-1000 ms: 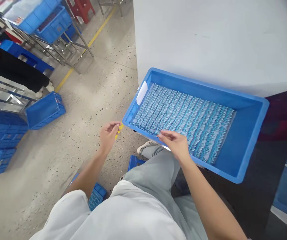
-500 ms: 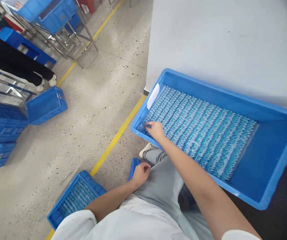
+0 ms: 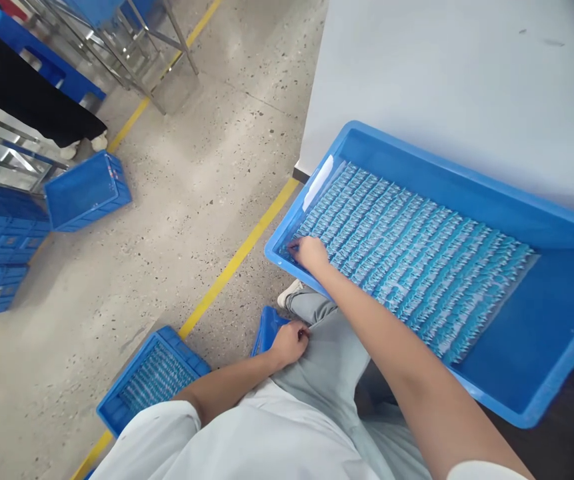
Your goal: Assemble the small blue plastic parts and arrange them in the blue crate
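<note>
A long blue plastic bin [image 3: 557, 300] stands in front of me, tilted in view. Many rows of small pale-blue pieces [image 3: 407, 247] lie on a sheet inside it; they are too small to name. My right hand [image 3: 311, 255] is at the bin's near left corner, its fingers pinched down at the end of the rows. What is between those fingertips, if anything, is hidden. Lower down, my left hand [image 3: 291, 343] rests by my grey trouser leg with its fingers curled closed. I cannot make out whether it holds anything.
A smaller blue crate [image 3: 111, 410] with similar rows stands on the floor at my left. Blue stacked crates [image 3: 1, 247], another crate [image 3: 84, 193] and a person in black trousers [image 3: 27, 93] are farther left. A white panel [image 3: 441, 87] rises behind the bin.
The camera view has shifted a little, so the bin sits slightly farther right. My right hand stays at the bin's corner, fingers still pinched; my left hand remains by my leg.
</note>
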The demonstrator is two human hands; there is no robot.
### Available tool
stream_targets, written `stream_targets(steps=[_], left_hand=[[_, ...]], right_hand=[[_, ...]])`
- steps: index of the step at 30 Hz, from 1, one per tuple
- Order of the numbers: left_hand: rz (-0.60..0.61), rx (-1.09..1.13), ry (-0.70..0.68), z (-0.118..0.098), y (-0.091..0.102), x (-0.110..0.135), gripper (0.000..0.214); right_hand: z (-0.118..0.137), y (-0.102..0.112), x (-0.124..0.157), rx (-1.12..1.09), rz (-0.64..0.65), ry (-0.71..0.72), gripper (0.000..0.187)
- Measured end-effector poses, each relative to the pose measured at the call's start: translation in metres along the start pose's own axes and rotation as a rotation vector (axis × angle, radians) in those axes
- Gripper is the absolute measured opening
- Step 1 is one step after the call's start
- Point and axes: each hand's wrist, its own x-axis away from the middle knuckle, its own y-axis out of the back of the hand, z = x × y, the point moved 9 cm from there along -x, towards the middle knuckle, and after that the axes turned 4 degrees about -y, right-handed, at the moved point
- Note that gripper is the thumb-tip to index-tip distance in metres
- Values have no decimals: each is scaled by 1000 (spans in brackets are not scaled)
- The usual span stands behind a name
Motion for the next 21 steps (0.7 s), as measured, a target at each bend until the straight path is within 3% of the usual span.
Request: stream_targets(steps=[15,21], left_hand=[[-13,-5,-19,0,1,-1,31],[-12,-1,-35,0,0,-1,31]], right_hand=[[19,5,6,229,84,45,34],[21,7,7,249,53,70,36]])
